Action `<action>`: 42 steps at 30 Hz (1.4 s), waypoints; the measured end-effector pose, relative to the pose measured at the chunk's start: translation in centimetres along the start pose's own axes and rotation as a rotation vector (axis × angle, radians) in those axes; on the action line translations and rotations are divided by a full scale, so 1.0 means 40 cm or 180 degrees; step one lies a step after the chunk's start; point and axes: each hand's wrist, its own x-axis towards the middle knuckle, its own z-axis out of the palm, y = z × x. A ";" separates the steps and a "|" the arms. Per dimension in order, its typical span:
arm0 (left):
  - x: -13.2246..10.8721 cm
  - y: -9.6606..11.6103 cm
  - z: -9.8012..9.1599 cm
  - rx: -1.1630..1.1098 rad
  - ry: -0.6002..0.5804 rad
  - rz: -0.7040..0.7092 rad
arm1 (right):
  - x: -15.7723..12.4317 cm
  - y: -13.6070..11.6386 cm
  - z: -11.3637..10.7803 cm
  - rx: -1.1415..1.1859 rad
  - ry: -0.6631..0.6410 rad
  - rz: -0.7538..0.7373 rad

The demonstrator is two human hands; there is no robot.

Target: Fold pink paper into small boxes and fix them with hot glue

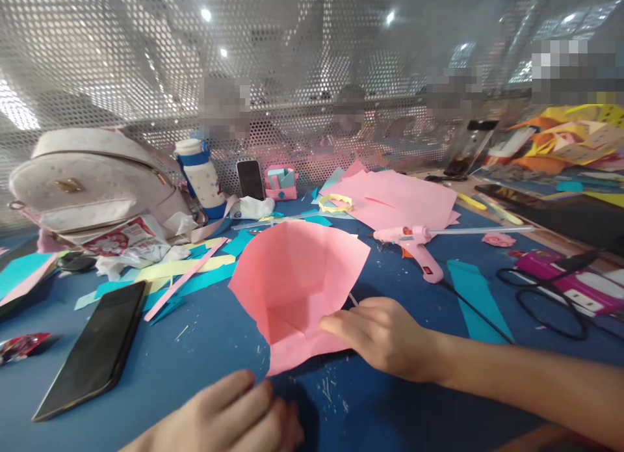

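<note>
A pink sheet of paper [297, 276], creased and partly folded up, stands on the blue table [205, 354] in front of me. My right hand [385, 338] pinches its lower right edge, fingers pressed together on the paper. My left hand [229, 416] rests curled on the table just below the sheet's bottom corner, fingers closed; I see nothing in it.
A black phone [95, 348] lies at left. A pink glue gun [414, 244], black scissors [546, 302], teal and yellow paper strips [185, 276], more pink sheets [400, 201], a white backpack [88, 185], a water bottle [202, 179] and a second phone [250, 179] surround the work. A perforated metal screen closes off the back.
</note>
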 end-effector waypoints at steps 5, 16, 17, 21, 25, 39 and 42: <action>-0.016 -0.027 0.010 -0.0423 0.0026 -0.0784 | -0.008 0.019 -0.013 0.0106 -0.0090 -0.0021; -0.030 -0.009 0.051 -0.0422 -0.0913 -0.0609 | -0.011 0.036 -0.013 0.0443 -0.0027 -0.0394; -0.027 -0.007 0.050 -0.0431 -0.0956 -0.0641 | -0.009 0.035 -0.018 0.0410 0.0035 -0.0422; -0.022 -0.002 0.044 -0.0448 -0.1117 -0.0701 | 0.000 0.024 -0.039 0.0306 0.0704 -0.0846; -0.019 -0.005 0.036 -0.0525 -0.1213 -0.0736 | 0.004 0.005 -0.045 0.0259 0.1064 -0.1547; -0.016 -0.019 0.032 -0.0799 -0.1638 -0.0813 | 0.008 -0.020 -0.017 -0.0025 -0.0175 -0.1200; -0.018 -0.021 0.031 -0.0714 -0.1623 -0.0780 | 0.006 -0.014 -0.028 -0.0030 -0.0036 -0.1282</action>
